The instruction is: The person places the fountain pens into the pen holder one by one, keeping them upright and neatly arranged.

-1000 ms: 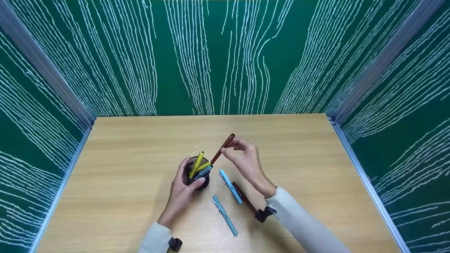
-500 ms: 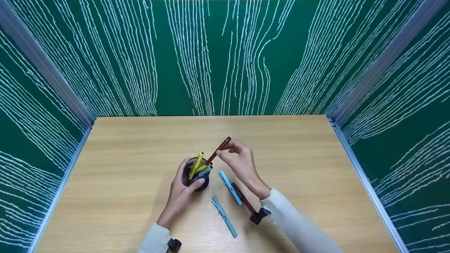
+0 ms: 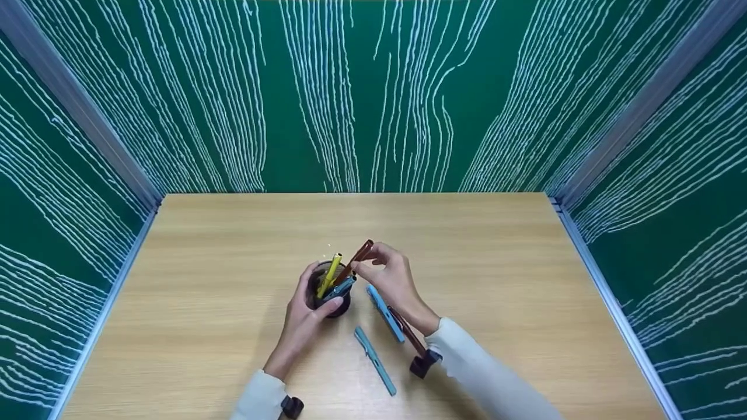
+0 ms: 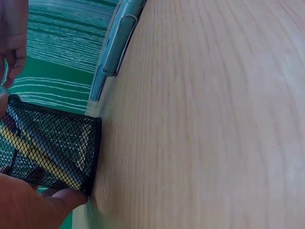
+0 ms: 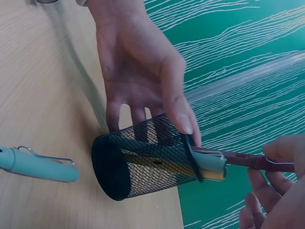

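A black mesh pen cup (image 5: 147,157) stands on the table, and my left hand (image 3: 303,315) grips it with fingers and thumb curled round its side. Inside lean a yellow pen (image 3: 330,274) and a teal pen (image 3: 343,287); the mesh shows more yellow in the left wrist view. My right hand (image 3: 392,277) pinches a dark red pen (image 3: 363,251) by its upper part. The lower end of that pen is inside the cup's mouth, as the right wrist view shows.
On the wooden table (image 3: 233,251) lie a light blue pen (image 3: 385,314), a teal pen (image 3: 375,361) and another dark red pen (image 3: 408,331), partly hidden by the right wrist's camera. Green walls with white wavy lines (image 3: 327,93) enclose the table's back and sides.
My right hand has moved left and down with the dark red pen, whose lower end has gone into the cup. The left hand keeps its grip on the cup.
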Motion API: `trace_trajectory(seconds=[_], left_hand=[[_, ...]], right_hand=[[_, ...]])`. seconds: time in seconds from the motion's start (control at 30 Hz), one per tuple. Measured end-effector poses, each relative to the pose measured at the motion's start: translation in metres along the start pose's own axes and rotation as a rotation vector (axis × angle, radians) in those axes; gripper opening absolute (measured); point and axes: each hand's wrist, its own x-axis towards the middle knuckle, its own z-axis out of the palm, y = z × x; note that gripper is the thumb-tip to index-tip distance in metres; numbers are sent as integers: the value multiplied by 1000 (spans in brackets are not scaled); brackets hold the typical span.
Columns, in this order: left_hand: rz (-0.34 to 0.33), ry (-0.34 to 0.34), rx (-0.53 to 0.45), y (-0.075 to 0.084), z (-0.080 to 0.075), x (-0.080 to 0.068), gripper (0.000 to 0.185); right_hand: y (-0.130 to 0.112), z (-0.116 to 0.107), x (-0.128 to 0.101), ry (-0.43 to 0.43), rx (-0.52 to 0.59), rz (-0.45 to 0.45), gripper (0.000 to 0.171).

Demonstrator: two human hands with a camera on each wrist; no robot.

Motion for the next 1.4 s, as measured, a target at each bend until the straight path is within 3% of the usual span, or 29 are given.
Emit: trace_trajectory(seconds=[0.9, 1.13, 1.4], left_hand=[[-2, 6, 26, -1, -1, 0, 88], [9, -10, -18, 0, -2, 0, 90], [16, -20, -48, -1, -2, 0, 91]], right_hand=[[7, 25, -6, -80, 2, 20, 17], [10, 22, -5, -70, 12, 26, 26], [17, 11, -8, -41, 2, 25, 22]])
